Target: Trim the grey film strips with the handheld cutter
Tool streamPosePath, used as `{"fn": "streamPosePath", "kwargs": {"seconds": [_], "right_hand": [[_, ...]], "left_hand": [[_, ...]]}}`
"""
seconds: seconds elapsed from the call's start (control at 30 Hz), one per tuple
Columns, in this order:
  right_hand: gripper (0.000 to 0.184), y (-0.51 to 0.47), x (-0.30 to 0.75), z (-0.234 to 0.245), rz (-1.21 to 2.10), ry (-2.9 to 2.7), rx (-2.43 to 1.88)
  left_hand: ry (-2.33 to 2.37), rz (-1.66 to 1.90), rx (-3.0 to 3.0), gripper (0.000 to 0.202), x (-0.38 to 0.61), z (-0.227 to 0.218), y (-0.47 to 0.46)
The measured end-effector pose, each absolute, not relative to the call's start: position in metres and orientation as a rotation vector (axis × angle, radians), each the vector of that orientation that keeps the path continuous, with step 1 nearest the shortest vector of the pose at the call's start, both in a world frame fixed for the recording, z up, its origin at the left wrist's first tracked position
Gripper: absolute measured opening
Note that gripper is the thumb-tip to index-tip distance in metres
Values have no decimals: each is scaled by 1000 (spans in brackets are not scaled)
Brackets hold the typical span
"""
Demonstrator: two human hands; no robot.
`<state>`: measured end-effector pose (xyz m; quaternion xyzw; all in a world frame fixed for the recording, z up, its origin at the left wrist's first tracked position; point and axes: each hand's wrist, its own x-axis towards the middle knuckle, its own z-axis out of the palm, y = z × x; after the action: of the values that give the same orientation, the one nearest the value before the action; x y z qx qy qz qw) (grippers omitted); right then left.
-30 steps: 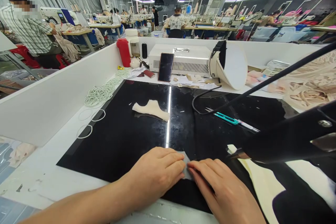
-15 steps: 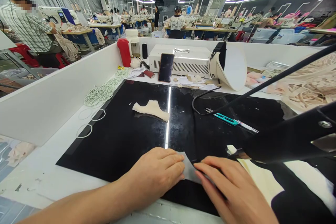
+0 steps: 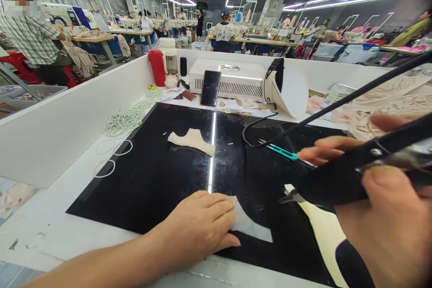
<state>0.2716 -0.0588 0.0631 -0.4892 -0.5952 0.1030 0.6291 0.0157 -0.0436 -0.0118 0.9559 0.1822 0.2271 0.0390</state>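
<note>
On the white counter lies a black mat. A black tool slants in from the right, and the blurred right grip spreads its fingers about it; whether they have closed there, I cannot tell. The left grip lies flat, fingers together, thumb apart, over the left end of a grey piece extending rightward on the mat.
</note>
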Motion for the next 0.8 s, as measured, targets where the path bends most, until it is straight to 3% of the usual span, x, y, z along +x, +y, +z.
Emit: {"fn": "streamPosePath", "kwargs": {"seconds": [0.2,0.8], "right_hand": [[56,-50,226,65,453,-1151,-908],[49,-38,197,46,555,-1014,-761]], "left_hand": [[555,737,2973,40,16,-14,-45],[566,810,3056,41,17,-13,-48]]}}
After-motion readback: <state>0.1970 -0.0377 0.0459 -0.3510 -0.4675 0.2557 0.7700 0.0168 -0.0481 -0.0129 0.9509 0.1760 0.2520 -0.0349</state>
